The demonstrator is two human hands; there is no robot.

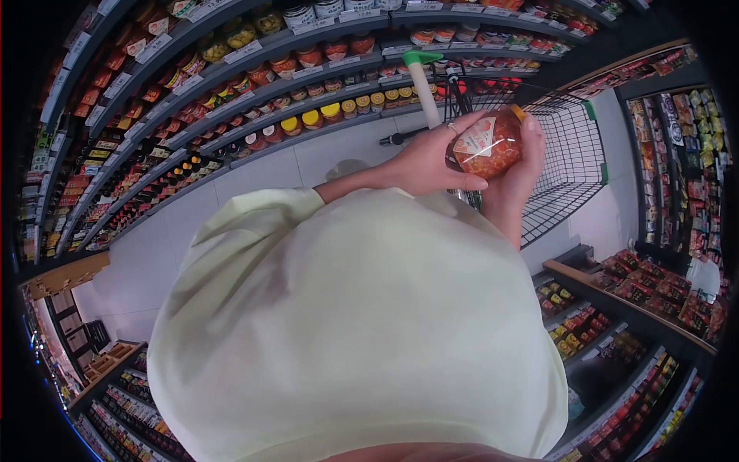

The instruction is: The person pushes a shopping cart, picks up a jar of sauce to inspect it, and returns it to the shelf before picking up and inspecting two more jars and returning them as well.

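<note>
A glass jar of chunky red chili sauce [499, 160] is held in front of my chest, tilted, with its orange lid [518, 112] toward the upper right. A pale label with red print faces up. My left hand [423, 159] is closed around the jar's left side, its thumb along the lower edge. On the other side, my right hand [522, 173] grips the jar from the right and below, fingers near the lid. The wire shopping cart [573, 146] is just beyond my hands, its pale handle bar [422, 88] ending in green. The jar and hands partly cover the cart.
Curved-looking shelves [308, 73] of jars and bottles run along the far side and left. A rack of hanging packets [681, 162] stands at the right. More stocked shelves [608, 362] lie at lower right. Pale tiled floor [169, 231] shows at left.
</note>
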